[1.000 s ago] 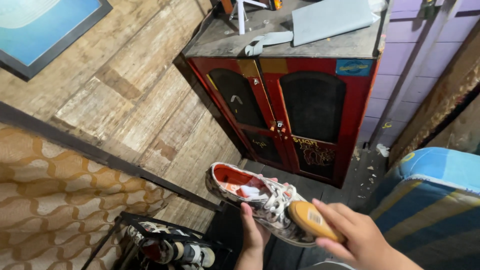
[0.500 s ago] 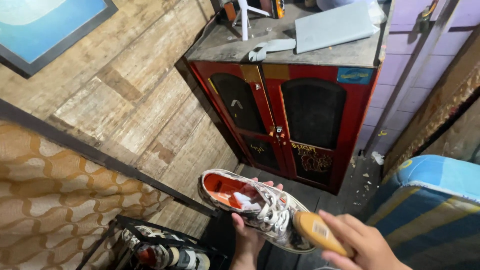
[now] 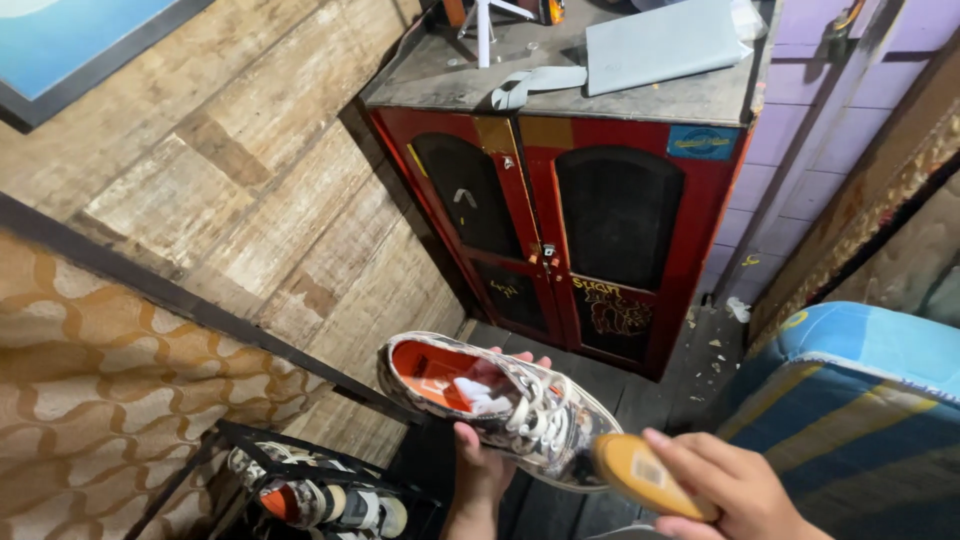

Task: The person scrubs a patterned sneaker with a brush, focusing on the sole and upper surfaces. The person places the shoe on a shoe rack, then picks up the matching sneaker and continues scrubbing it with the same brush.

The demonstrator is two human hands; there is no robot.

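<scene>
Cloth sneaker [image 3: 500, 405], wooden brush [image 3: 648, 474], rough plank wall [image 3: 250, 190]

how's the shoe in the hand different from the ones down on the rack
The held shoe sits raised in the left hand, its orange lining showing, the brush in the right hand at its toe. The rack shoes lie low on the black rack, untouched, partly hidden. All share a similar mottled dark-and-white pattern.

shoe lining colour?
Orange-red inside the shoe; the outside is a grey and white print. Head view.

Right hand [image 3: 735, 490] and framed blue picture [image 3: 70, 35] cut by edges.
</scene>
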